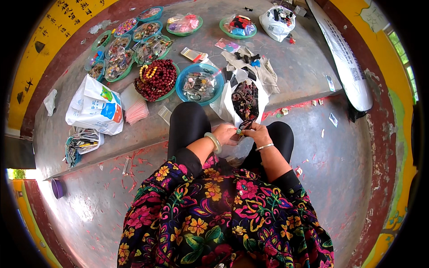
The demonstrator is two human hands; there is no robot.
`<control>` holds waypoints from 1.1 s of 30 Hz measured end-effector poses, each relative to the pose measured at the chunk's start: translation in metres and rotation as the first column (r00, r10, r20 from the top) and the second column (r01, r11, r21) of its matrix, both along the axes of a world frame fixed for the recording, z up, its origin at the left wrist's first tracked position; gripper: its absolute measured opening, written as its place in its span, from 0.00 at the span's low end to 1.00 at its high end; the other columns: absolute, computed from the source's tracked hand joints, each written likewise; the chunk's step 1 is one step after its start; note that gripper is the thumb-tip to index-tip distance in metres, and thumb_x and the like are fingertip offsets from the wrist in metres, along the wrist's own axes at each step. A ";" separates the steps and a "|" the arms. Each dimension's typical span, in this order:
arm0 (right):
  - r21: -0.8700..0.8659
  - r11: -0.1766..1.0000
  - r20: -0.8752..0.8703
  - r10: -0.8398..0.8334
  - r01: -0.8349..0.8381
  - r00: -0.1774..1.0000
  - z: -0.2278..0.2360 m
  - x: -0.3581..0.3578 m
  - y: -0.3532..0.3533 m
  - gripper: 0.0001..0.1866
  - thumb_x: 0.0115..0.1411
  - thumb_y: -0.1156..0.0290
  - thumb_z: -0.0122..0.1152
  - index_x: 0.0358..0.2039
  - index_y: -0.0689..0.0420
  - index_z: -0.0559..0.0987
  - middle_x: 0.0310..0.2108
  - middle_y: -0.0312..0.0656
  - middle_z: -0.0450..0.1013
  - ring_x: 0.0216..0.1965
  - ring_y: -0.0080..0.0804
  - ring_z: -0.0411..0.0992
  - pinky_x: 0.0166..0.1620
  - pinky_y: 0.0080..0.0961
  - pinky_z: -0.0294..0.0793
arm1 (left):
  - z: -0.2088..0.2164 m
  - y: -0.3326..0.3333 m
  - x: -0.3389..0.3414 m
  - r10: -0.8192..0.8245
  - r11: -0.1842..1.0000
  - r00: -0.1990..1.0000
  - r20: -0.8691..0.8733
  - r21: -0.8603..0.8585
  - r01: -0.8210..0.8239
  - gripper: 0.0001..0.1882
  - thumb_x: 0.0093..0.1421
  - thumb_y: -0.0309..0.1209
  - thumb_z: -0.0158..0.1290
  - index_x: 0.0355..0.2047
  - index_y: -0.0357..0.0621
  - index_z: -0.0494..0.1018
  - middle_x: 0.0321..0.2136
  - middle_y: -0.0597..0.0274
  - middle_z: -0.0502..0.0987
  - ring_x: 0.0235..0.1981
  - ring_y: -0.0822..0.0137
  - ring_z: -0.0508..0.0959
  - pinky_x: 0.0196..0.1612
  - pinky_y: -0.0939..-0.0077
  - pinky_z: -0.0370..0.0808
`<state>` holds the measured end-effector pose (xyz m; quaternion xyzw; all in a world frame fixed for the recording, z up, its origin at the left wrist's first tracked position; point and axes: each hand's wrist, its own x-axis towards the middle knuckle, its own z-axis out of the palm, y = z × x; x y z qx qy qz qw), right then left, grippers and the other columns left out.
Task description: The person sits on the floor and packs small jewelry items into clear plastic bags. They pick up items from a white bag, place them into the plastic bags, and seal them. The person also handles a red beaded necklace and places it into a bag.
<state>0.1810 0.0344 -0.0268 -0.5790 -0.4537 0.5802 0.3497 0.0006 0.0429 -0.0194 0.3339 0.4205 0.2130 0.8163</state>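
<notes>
Between my knees, my left hand (226,134) and my right hand (259,134) meet, their fingers pinched together. They grip a thin dark cord (247,124) that carries a small greenish piece (238,131), too small to make out further. Just beyond my fingers, a white plastic bag (228,99) gapes, full of dark patterned strands (245,98). Past my left hand, a blue basin (180,85) contains small packaged trinkets (199,85). A pale bangle circles each wrist.
Dark red bead strings (156,82) fill a green basin. Several basins of packaged trinkets (152,47) stand behind. A white bag (96,107) and a container of pens (85,142) sit left. Pale cloth (263,73) lies beyond the open bag. A raised concrete edge (304,100) crosses ahead.
</notes>
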 end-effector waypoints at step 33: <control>-0.090 0.995 -0.004 -0.039 0.038 0.999 0.019 -0.009 -0.003 0.09 0.46 0.67 0.63 0.24 0.59 0.75 0.18 0.33 0.70 0.18 0.16 0.64 0.21 0.13 0.60 | 0.008 0.000 -0.002 0.114 0.994 0.984 0.140 -0.020 -0.112 0.12 0.56 0.26 0.42 0.40 0.35 0.63 0.34 0.58 0.70 0.34 0.67 0.74 0.38 0.74 0.74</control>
